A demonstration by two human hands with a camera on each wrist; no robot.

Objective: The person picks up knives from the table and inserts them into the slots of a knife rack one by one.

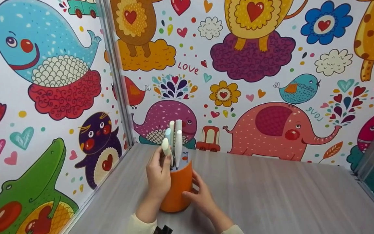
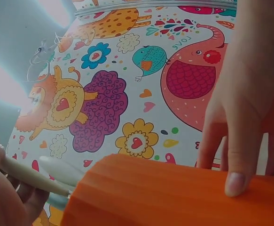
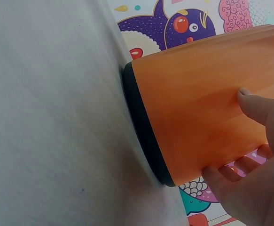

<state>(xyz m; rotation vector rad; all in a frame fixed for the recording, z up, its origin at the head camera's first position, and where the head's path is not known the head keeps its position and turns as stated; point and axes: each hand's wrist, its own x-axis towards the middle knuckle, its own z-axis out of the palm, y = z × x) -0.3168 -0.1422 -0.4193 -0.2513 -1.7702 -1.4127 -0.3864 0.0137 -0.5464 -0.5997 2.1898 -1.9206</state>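
An orange knife holder (image 1: 176, 191) with a dark base (image 3: 144, 127) stands upright on the table. Several knives with pale handles, one of them white (image 1: 179, 146), rise from its grey top. At the holder's left side, my left hand (image 1: 158, 174) grips the pale green handle of the front knife (image 1: 166, 147). In the left wrist view this handle (image 2: 35, 176) lies between thumb and fingers, its lower end at the holder's rim. My right hand (image 1: 203, 195) holds the holder from the right, thumb (image 3: 256, 106) on the near face and fingers round the far side.
The wood-grain table (image 1: 271, 191) runs back to a wall panel (image 1: 203, 97) printed with cartoon animals. A second printed panel (image 1: 54, 130) stands close on the left, and another edges the table at right. A small black object (image 1: 163, 229) shows at the bottom edge.
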